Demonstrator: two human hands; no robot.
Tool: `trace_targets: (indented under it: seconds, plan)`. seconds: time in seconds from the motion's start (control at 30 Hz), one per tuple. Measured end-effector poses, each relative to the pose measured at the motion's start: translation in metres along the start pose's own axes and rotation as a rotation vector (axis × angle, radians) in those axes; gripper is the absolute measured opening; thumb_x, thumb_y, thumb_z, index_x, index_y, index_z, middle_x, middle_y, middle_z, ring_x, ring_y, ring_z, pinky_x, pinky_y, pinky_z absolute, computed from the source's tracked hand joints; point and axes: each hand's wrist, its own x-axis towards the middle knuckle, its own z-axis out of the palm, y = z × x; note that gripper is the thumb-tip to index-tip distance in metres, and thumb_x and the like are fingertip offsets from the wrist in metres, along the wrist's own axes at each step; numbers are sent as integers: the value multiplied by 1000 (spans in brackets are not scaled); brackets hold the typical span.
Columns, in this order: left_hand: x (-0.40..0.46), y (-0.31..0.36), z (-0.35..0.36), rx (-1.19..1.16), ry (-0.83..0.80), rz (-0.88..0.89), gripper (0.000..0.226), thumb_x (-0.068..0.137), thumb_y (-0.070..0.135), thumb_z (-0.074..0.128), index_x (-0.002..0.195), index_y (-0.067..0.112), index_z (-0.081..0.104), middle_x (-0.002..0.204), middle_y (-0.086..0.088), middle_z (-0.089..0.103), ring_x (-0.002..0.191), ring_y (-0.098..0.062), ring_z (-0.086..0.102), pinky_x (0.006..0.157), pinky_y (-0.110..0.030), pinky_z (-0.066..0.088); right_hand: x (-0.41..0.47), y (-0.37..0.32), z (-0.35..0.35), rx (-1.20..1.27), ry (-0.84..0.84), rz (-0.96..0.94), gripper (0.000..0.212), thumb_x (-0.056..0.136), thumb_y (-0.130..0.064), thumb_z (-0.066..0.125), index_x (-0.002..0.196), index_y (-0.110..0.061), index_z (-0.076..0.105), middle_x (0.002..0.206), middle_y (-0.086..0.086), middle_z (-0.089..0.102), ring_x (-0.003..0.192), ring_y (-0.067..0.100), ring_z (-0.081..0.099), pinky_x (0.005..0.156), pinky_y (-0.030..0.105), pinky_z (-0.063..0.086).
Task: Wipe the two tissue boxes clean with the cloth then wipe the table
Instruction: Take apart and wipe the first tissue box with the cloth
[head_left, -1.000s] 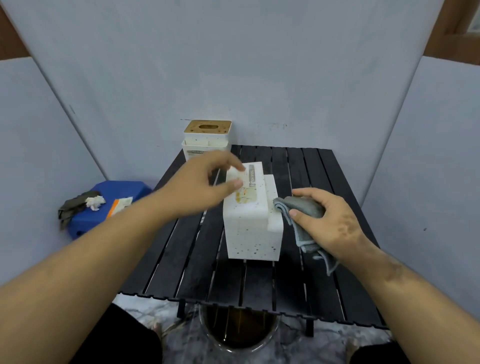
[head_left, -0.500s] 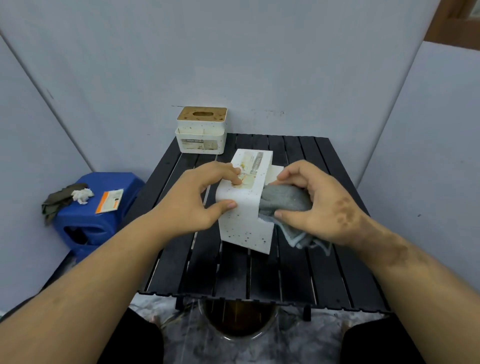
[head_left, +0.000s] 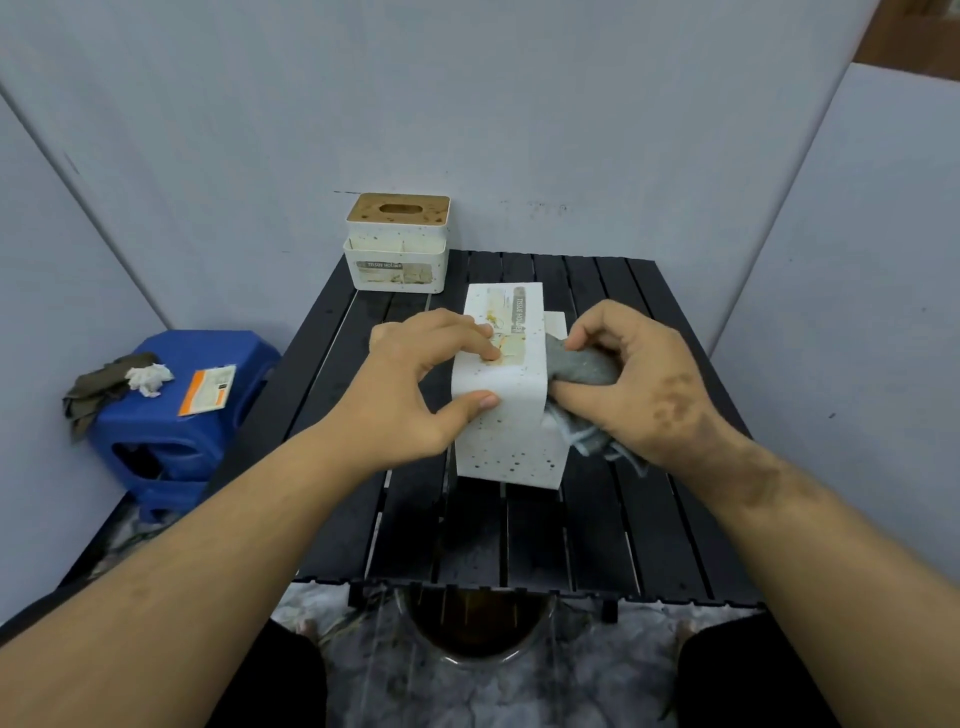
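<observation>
Head view shows me a black slatted table (head_left: 597, 525) with a white speckled tissue box (head_left: 511, 426) lying on its side near the middle. My left hand (head_left: 415, 395) grips the box, fingers curled over its labelled upper face and thumb pressed on the face toward me. My right hand (head_left: 644, 379) is curled round a bunched grey cloth (head_left: 579, 369), pressing it against the box's right side; a loose fold of cloth hangs below the hand toward the table. At the far left corner of the table stands the second tissue box (head_left: 397, 244), upright, white with a brown lid and an oval slot, well apart from the first. Left of the table, off it, a blue stool (head_left: 171, 431) carries a dark rag (head_left: 96, 387), a crumpled white tissue (head_left: 150, 378) and an orange-and-white packet (head_left: 208, 388). Below the table's near edge I see a round container (head_left: 472, 631) on the floor.
</observation>
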Motion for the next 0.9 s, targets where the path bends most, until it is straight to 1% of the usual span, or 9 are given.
trace_targets:
  seconds: [0.1, 0.2, 0.27, 0.4, 0.5, 0.53, 0.67, 0.8, 0.9]
  plan:
    - [0, -1, 0, -23, -2, 4, 32, 81, 41, 76, 108, 26, 71, 124, 13, 65, 126, -11, 58, 99, -62, 44, 3, 8, -20, -20, -42, -1, 34, 73, -4, 86, 91, -11, 58, 84, 5, 74, 59, 37, 70, 47, 53, 58]
    - [-1, 0, 2, -53, 6, -7, 32, 81, 39, 76, 108, 25, 71, 124, 11, 66, 127, -13, 58, 100, -63, 44, 4, 6, -17, -25, 72, 20, 33, 74, -7, 86, 88, -15, 57, 80, 4, 71, 50, 29, 67, 38, 43, 54]
    - [-1, -1, 2, -40, 18, -5, 32, 80, 40, 77, 108, 25, 71, 124, 11, 66, 126, -13, 58, 99, -62, 44, 2, 3, -6, -22, 58, 3, 32, 76, -5, 84, 89, -14, 57, 81, 4, 69, 45, 29, 66, 35, 42, 53]
    - [-1, 0, 2, -38, 14, -8, 32, 80, 41, 77, 109, 27, 71, 124, 12, 66, 126, -13, 58, 99, -62, 45, 6, 3, -21, -85, -52, -49, 33, 71, -7, 88, 87, -14, 60, 80, 6, 74, 68, 38, 72, 56, 47, 61]
    - [0, 0, 3, -42, 14, -10, 33, 80, 42, 77, 108, 26, 71, 123, 11, 66, 126, -15, 58, 99, -62, 45, 4, 2, -14, -16, -25, -18, 29, 77, -2, 83, 89, -13, 58, 77, 11, 73, 51, 41, 67, 37, 51, 54]
    - [0, 0, 2, -39, 10, -10, 33, 80, 42, 76, 108, 26, 71, 124, 12, 66, 126, -15, 58, 98, -62, 45, 4, 1, -10, -21, -57, -27, 28, 78, -1, 81, 89, -13, 58, 77, 13, 72, 49, 42, 66, 36, 52, 53]
    - [0, -3, -3, -49, -15, -15, 33, 80, 43, 76, 109, 29, 70, 125, 13, 67, 128, -12, 57, 101, -63, 43, 22, 2, -41, -186, -209, -14, 31, 70, -6, 88, 85, -18, 64, 84, 3, 75, 72, 34, 73, 65, 51, 62]
    - [1, -3, -3, -57, -20, -15, 33, 80, 45, 74, 108, 29, 71, 126, 13, 67, 129, -12, 56, 102, -64, 41, 53, 8, -63, -244, 19, -7, 28, 73, -3, 85, 86, -12, 63, 72, 10, 72, 53, 32, 67, 45, 40, 58]
    - [0, -3, -2, -58, 0, -13, 34, 80, 45, 74, 108, 26, 72, 127, 12, 67, 131, -12, 56, 103, -63, 41, 63, 11, -35, -134, -56, -41, 28, 76, -3, 84, 91, -9, 60, 74, 14, 71, 46, 29, 65, 39, 40, 55]
